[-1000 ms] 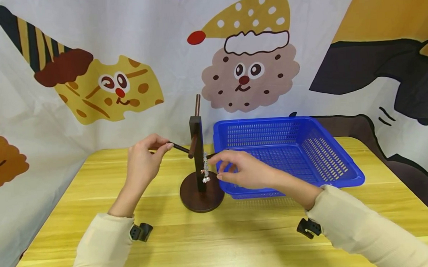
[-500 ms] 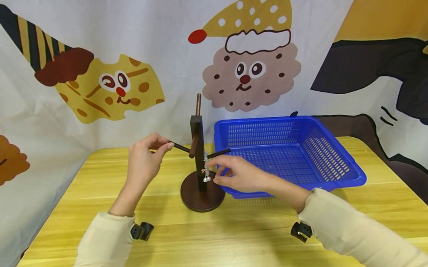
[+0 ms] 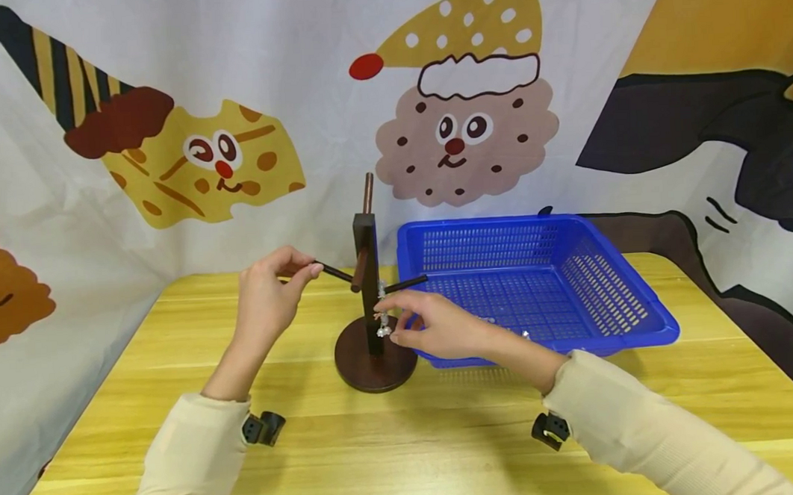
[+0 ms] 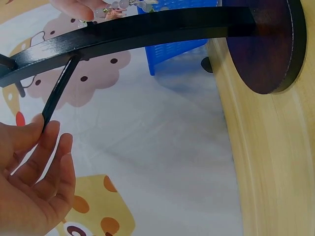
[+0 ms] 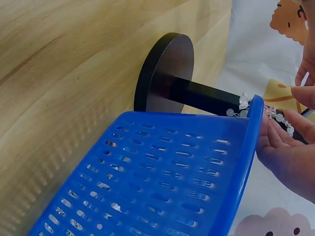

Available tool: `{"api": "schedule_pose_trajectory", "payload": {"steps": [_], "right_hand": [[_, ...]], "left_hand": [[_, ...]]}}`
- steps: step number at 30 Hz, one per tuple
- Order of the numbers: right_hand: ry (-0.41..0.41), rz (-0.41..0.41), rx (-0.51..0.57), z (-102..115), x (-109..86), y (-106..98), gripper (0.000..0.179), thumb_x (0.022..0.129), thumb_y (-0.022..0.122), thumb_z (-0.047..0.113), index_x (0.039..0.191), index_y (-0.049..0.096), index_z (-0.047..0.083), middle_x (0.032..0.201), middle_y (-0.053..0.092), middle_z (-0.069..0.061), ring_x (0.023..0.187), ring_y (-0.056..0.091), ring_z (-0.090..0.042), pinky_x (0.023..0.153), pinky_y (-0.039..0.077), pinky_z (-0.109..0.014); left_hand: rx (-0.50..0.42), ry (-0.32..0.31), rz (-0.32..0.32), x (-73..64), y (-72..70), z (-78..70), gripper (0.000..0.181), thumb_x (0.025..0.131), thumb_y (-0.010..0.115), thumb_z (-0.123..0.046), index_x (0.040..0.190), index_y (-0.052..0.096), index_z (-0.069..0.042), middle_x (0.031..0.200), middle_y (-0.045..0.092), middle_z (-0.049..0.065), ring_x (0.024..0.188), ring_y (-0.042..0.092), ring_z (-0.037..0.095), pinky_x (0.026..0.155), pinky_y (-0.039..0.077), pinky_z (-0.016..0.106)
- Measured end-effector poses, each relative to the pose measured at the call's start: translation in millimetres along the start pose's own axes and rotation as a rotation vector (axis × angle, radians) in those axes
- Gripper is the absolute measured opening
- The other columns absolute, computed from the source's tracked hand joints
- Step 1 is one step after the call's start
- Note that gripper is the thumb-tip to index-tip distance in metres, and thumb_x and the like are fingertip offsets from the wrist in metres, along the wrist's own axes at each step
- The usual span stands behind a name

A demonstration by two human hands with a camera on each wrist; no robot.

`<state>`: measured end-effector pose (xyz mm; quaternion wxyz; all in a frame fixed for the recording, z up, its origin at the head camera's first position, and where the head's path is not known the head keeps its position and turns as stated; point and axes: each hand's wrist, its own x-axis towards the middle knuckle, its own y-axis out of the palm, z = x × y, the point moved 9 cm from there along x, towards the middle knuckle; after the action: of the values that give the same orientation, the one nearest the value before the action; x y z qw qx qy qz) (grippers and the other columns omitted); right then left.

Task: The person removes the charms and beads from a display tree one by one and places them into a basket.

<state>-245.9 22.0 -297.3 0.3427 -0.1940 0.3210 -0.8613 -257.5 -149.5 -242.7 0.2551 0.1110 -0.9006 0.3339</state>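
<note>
A dark wooden stand (image 3: 365, 268) with a round base (image 3: 376, 372) and several pegs stands upright on the table. My left hand (image 3: 265, 307) pinches the tip of its left peg (image 3: 333, 271) between thumb and fingertips. On the right peg (image 3: 405, 284) hangs a beaded bracelet (image 3: 383, 327) of pale, clear beads, with a pink piece and a silvery-white charm, also visible in the right wrist view. My right hand (image 3: 441, 324) is beside it, index finger touching or just in front of the beads. Thumb and index stand apart; the farther fingers are partly hidden.
A blue perforated basket (image 3: 617, 340) stands right of the stand, its left end close behind the right hand. Small shiny items (image 3: 525, 335) show inside, partly covered by the right forearm. Behind the wooden table (image 3: 380, 458) hangs a printed cloth (image 3: 323, 132).
My right hand has shifted slightly left and down, uncovering the right peg, with its index finger now across the bracelet. The left hand keeps its pinch on the left peg.
</note>
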Motion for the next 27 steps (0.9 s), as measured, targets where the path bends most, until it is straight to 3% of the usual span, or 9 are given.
{"api": "schedule_pose_trajectory", "payload": {"steps": [12, 21, 27], "right_hand": [[0.016, 0.003, 0.005, 2.1, -1.1, -1.7, 0.035, 0.086, 0.058, 0.001, 0.121, 0.054, 0.001, 0.116, 0.057, -0.011, 0.088, 0.058, -0.014, 0.072, 0.048, -0.026], [0.016, -0.03, -0.017, 3.2, -0.8, -7.3, 0.028, 0.086, 0.059, 0.001, 0.114, 0.059, 0.001, 0.096, 0.061, -0.007, 0.082, 0.057, -0.013, 0.068, 0.049, -0.025], [0.011, -0.039, -0.027, 7.2, -2.0, -13.8, 0.028, 0.087, 0.058, 0.003, 0.115, 0.059, 0.001, 0.102, 0.062, -0.008, 0.088, 0.058, -0.016, 0.071, 0.049, -0.028]], "left_hand": [[-0.004, -0.012, 0.024, 0.5, 3.2, 1.9, 0.01, 0.085, 0.065, -0.012, 0.084, 0.066, -0.002, 0.081, 0.068, 0.013, 0.077, 0.064, 0.026, 0.068, 0.051, 0.041], [-0.004, -0.02, 0.031, 0.9, 3.7, 2.1, 0.011, 0.086, 0.064, -0.013, 0.084, 0.066, -0.002, 0.082, 0.068, 0.013, 0.077, 0.063, 0.026, 0.068, 0.05, 0.041], [-0.005, -0.014, 0.031, 1.4, 3.4, 1.3, 0.011, 0.086, 0.064, -0.012, 0.084, 0.066, -0.002, 0.082, 0.068, 0.013, 0.077, 0.064, 0.026, 0.068, 0.05, 0.041]]}}
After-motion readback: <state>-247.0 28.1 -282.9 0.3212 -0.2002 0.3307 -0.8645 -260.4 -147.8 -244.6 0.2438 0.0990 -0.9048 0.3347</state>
